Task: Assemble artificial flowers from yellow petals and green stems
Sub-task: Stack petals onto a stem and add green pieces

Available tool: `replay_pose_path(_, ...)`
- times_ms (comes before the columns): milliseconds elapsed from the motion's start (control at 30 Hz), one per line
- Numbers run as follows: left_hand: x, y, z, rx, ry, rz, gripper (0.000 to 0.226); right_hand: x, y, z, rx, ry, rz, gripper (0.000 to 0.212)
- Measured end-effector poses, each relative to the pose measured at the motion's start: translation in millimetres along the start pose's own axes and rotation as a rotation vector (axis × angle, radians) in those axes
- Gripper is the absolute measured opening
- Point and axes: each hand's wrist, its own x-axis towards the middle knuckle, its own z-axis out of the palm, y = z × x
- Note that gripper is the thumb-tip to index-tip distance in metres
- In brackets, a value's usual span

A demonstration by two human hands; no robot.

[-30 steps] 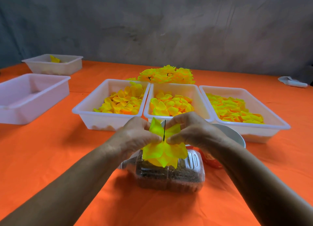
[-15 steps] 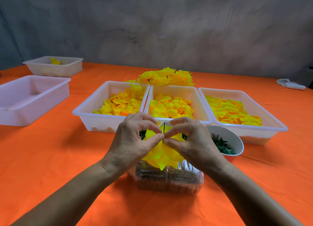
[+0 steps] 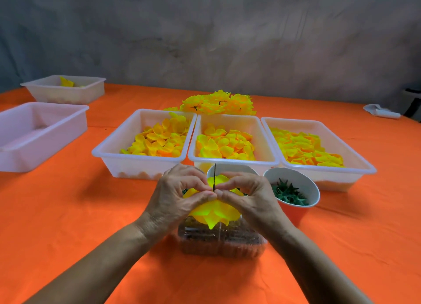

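A yellow flower (image 3: 215, 212) of stacked petals hangs upside down between my hands, above a clear plastic box (image 3: 221, 240). Its thin dark stem (image 3: 214, 178) sticks straight up between my thumbs. My left hand (image 3: 180, 196) and my right hand (image 3: 248, 199) meet at the stem, fingers curled round the petals and thumbs pinching at the stem's base. Three white trays (image 3: 141, 159) of loose yellow petals (image 3: 159, 139) stand side by side behind my hands. A pile of finished flowers (image 3: 218, 103) lies behind the trays.
A red cup (image 3: 293, 196) of green plastic parts stands right of my hands, a second cup (image 3: 230, 168) is half hidden behind them. Two more white trays (image 3: 34, 132) sit at the far left on the orange table (image 3: 68, 212). A white object (image 3: 380, 112) lies far right.
My hands have closed tighter round the petals and pressed them down the stem, so more bare stem shows above my thumbs. The camera view tilted up slightly.
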Motion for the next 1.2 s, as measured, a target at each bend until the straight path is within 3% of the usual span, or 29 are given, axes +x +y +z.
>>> replay_pose_path(200,4,4,-2,-0.099,-0.046,-0.114,0.014,-2,-5,-9,0.064,-0.044,0.032,0.008)
replay_pose_path(333,7,11,-4,-0.12,-0.108,-0.174,0.015,3,-4,-32,0.121,0.165,0.06,0.013)
replay_pose_path(400,8,11,-4,-0.12,-0.105,-0.202,0.008,9,3,-50,-0.005,0.275,0.111,0.012)
replay_pose_path(500,10,12,-4,-0.138,-0.095,-0.237,0.007,21,20,-80,-0.422,0.36,0.233,0.014)
replay_pose_path(600,10,13,-3,-0.153,-0.092,-0.25,0.009,30,39,-95,-0.824,0.222,0.389,0.02)
replay_pose_path(700,9,12,-3,-0.165,-0.083,-0.262,0.01,37,57,-93,-1.047,0.056,0.489,0.033)
replay_pose_path(1200,11,8,-1,-0.159,-0.082,-0.267,0.008,45,69,-84,-1.053,0.118,0.351,0.029)
